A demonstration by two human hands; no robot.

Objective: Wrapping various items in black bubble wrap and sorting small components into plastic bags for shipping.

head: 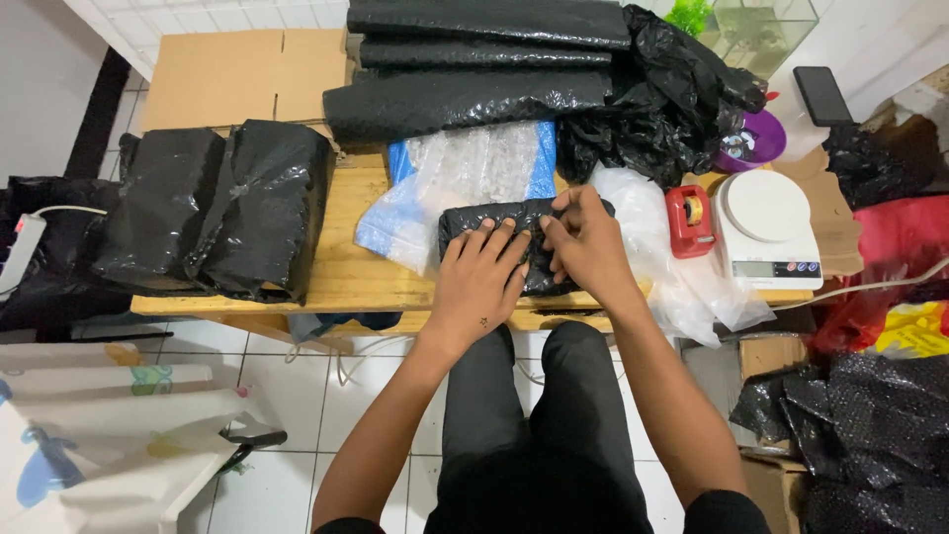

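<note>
**Black-wrapped parcel pressed under two hands**

Black plastic covers a small flat parcel lying near the front edge of the wooden worktop, on top of a clear bubble-wrap sheet. Both forearms reach up from the 6 o'clock side of the view, converging on the parcel.

The left hand lies palm down with its fingers spread, flat on the parcel's left half, wrist straight and in line with the forearm. The right hand sits at 3 o'clock of the left one, touching it; its fingers are curled, the tips bearing on the parcel's top right edge. Whether it pinches a fold of the wrap cannot be told.

At 3 o'clock of the parcel stand a red tape dispenser and, just beside it, a white scale. At 9 o'clock sit two large black-wrapped bundles. At 12 o'clock lie rolls of black plastic, with a crumpled black bag to their right.
</note>
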